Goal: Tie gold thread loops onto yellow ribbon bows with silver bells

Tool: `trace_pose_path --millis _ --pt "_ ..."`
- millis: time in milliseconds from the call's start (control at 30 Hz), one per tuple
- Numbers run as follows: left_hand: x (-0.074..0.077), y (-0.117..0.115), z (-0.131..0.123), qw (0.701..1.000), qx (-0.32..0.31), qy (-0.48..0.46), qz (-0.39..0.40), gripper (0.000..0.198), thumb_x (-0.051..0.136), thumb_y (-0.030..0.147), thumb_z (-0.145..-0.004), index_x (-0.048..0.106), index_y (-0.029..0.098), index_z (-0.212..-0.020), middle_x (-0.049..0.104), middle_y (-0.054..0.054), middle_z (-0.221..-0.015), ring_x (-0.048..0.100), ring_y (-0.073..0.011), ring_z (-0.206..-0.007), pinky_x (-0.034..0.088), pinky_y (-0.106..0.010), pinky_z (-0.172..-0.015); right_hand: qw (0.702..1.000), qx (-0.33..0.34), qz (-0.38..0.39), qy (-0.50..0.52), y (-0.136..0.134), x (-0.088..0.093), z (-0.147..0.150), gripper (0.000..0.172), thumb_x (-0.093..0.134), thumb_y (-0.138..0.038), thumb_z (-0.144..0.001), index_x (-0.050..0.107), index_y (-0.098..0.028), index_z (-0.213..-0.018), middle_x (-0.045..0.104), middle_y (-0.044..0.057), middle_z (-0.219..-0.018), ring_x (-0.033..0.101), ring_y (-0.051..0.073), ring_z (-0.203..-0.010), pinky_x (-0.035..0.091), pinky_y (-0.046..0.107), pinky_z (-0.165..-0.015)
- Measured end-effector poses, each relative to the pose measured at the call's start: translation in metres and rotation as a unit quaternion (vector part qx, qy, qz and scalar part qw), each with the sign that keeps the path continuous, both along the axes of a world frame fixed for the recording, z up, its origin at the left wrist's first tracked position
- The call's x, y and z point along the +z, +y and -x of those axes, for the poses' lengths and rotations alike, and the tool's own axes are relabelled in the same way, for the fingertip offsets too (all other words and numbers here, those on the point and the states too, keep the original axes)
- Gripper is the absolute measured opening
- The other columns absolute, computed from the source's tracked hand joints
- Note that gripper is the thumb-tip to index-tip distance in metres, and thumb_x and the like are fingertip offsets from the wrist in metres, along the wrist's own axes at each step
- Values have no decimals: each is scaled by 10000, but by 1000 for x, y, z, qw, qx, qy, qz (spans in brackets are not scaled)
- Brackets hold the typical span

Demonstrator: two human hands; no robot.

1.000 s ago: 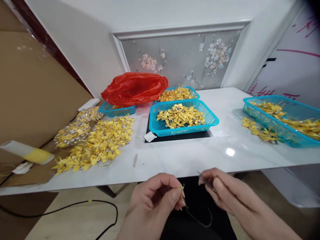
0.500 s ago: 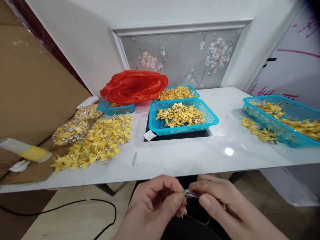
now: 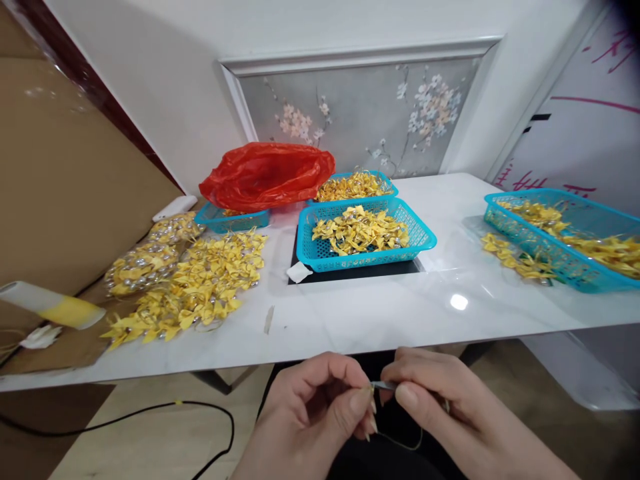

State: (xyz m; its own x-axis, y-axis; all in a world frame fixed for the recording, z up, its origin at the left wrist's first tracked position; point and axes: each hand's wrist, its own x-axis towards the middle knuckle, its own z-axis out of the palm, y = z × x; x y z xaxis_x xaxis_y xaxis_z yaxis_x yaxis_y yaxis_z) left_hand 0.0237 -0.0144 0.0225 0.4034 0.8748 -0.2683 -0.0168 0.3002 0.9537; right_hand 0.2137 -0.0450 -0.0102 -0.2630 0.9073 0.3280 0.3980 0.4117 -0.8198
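My left hand [image 3: 325,407] is closed in a pinch at the front edge of the table, above my lap. Between its thumb and forefinger sits a tiny yellowish piece, mostly hidden by the fingers. My right hand [image 3: 435,400] grips a slim pointed metal tool [image 3: 384,385] that looks like tweezers. The tool's tip meets the yellowish piece at my left fingertips. A thin yellowish cord [image 3: 403,445] loops below, between the two hands.
Blue baskets [image 3: 367,262] of yellow petal-and-bead pieces stand on the white table [image 3: 340,313]. A heap of similar yellow pieces [image 3: 210,273] lies at the left. Behind it are a red plastic bag [image 3: 270,177] and a white-and-yellow roll [image 3: 55,305]. Another blue basket [image 3: 575,260] stands right.
Both hands stay nearly in place. The metal tool's prongs look closer together at the left fingertips, and the view has shifted slightly.
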Motion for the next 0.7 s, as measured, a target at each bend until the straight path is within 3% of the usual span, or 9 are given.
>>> trace_pose_path --millis 67,233,300,433,700 --pt "0 0 0 1000 -1 -4 2 228 772 360 -790 699 163 -702 625 25 -587 537 -99 -574 436 -186 -594 1000 -19 -1 -20 -2 -5 -4 414 364 -406 -1048 692 -215 -883 714 54 -858 683 155 -768 506 192 -580" --pt "0 1 1 1000 1 -7 11 245 786 368 -778 700 154 -697 618 19 -582 522 -105 -571 421 -195 -588 992 -99 -26 -68 -9 -15 -11 294 460 -415 -1021 670 -282 -1180 710 40 -1118 654 189 -1098 560 246 -877" --pt "0 2 1 1000 0 -21 17 260 796 384 -765 699 153 -692 605 22 -574 508 -104 -560 412 -197 -575 994 -77 -30 -72 -9 -9 -9 328 420 -411 -1032 694 -267 -1143 718 60 -1098 671 204 -1060 579 245 -801" --pt "0 2 0 999 0 -23 27 256 803 378 -759 698 156 -689 602 23 -573 504 -104 -562 405 -194 -574 998 -29 -27 -47 -3 9 -3 413 348 -370 -1044 727 -227 -962 728 74 -904 696 184 -776 557 239 -615" --pt "-1 3 -1 999 -6 -16 36 243 818 364 -744 707 151 -706 624 18 -580 530 -106 -563 417 -197 -585 998 11 12 -55 4 11 -4 351 393 -291 -1020 677 -216 -826 624 20 -698 619 155 -651 493 238 -600"
